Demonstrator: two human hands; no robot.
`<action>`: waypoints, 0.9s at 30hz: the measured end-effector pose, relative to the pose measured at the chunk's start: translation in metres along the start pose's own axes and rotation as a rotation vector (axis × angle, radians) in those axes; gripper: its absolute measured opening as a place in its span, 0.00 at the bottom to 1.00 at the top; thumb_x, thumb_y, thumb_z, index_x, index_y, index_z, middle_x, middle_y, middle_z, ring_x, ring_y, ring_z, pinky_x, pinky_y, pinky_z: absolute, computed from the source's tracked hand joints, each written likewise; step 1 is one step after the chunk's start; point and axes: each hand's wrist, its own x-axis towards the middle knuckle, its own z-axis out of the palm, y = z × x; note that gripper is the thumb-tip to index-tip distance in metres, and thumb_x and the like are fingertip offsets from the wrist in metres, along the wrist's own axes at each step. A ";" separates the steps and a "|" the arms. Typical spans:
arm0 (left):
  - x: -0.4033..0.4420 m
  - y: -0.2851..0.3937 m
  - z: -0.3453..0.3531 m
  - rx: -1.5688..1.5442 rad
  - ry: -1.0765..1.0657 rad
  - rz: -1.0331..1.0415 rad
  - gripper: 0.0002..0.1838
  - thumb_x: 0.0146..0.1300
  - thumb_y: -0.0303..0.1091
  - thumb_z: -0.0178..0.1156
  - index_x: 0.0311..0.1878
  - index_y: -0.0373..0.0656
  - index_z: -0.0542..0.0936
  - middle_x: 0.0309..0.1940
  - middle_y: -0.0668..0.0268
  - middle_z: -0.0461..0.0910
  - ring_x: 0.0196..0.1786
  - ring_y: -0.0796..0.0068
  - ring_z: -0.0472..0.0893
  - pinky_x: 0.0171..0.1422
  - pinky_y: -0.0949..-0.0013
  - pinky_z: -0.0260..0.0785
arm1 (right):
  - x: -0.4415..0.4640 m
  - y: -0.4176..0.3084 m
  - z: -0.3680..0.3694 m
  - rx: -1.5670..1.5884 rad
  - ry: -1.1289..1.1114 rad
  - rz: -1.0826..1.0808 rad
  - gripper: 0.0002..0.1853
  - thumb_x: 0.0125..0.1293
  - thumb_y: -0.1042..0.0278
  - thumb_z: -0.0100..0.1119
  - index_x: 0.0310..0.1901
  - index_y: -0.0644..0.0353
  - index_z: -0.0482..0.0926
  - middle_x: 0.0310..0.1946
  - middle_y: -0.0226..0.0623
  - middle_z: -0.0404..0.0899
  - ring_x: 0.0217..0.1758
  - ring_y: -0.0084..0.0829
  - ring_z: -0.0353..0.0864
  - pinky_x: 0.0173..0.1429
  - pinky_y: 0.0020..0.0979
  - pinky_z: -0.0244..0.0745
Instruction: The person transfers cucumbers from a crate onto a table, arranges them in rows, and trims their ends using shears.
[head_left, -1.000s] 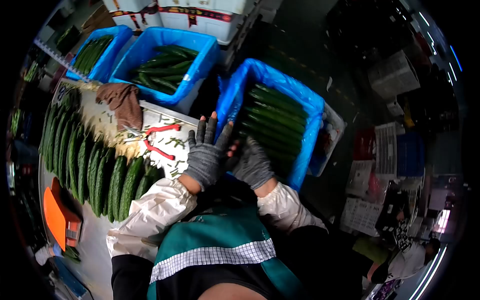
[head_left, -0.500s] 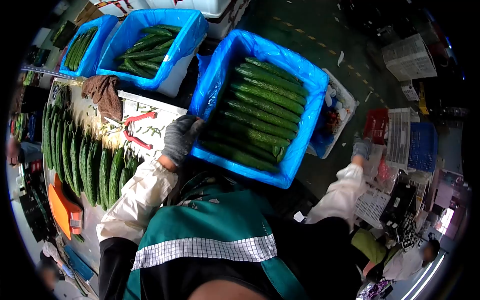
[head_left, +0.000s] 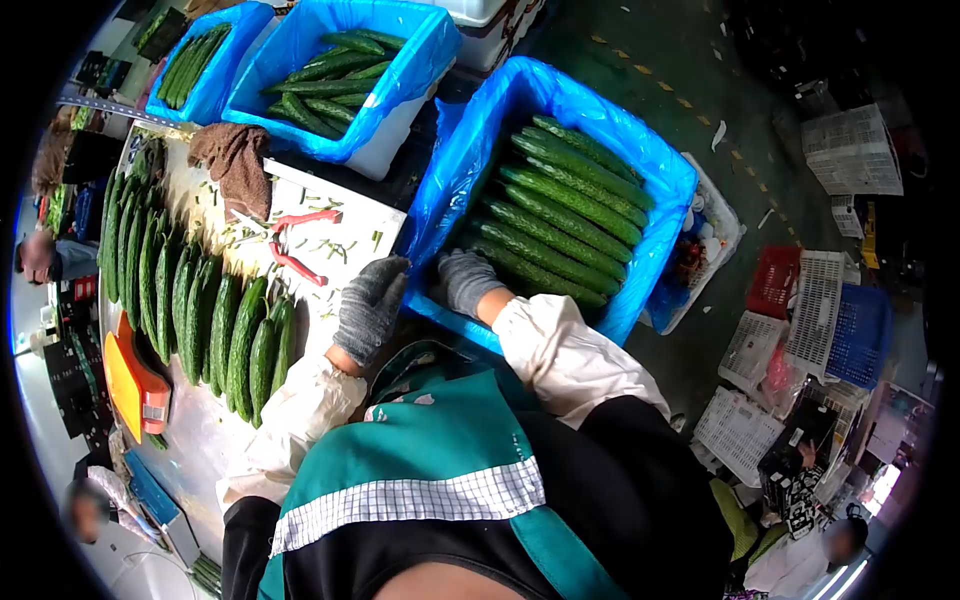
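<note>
My left hand [head_left: 368,312], in a grey knit glove, is at the table's edge beside the blue-lined crate [head_left: 650,290]. Its fingers are loosely bent, with nothing visible in them. My right hand [head_left: 467,281], gloved alike, reaches into the crate's near left corner. Its fingers point down beside the ends of the cucumbers [head_left: 565,215], which lie side by side in the crate; the fingertips are partly hidden. On the table, left of my left hand, red-handled pliers or snips [head_left: 298,262] lie open on a white board [head_left: 370,222] among green stem trimmings.
A row of cucumbers [head_left: 185,295] lies on the table by an orange tool [head_left: 135,385]. A brown cloth [head_left: 235,165] rests near the board. Behind stand two blue-lined bins of cucumbers [head_left: 345,85] [head_left: 190,65]. Plastic baskets [head_left: 850,330] stand at right. People are at the edges.
My right hand has come from far right, over the floor, into the crate. My left hand is now slightly lower and off the crate's rim. The view has shifted, moving the scene rightward.
</note>
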 end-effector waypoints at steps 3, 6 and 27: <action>-0.008 -0.005 0.001 -0.066 0.002 -0.024 0.11 0.56 0.24 0.52 0.43 0.35 0.75 0.37 0.57 0.77 0.40 0.69 0.76 0.46 0.72 0.67 | 0.011 -0.003 0.001 0.023 -0.119 0.057 0.23 0.48 0.52 0.57 0.41 0.62 0.76 0.44 0.52 0.72 0.50 0.46 0.71 0.54 0.40 0.66; -0.015 -0.011 0.006 -0.123 0.039 -0.045 0.09 0.55 0.24 0.53 0.40 0.36 0.76 0.35 0.55 0.77 0.39 0.63 0.76 0.45 0.68 0.67 | 0.008 -0.010 -0.001 -0.011 -0.156 0.105 0.27 0.47 0.51 0.57 0.48 0.59 0.73 0.49 0.49 0.69 0.54 0.45 0.68 0.57 0.41 0.63; -0.008 -0.019 -0.005 0.039 -0.020 0.135 0.09 0.56 0.26 0.52 0.39 0.35 0.76 0.33 0.54 0.76 0.37 0.60 0.76 0.43 0.67 0.68 | -0.019 0.011 -0.035 0.099 0.085 -0.130 0.18 0.46 0.65 0.56 0.40 0.60 0.74 0.38 0.49 0.75 0.42 0.44 0.75 0.45 0.38 0.70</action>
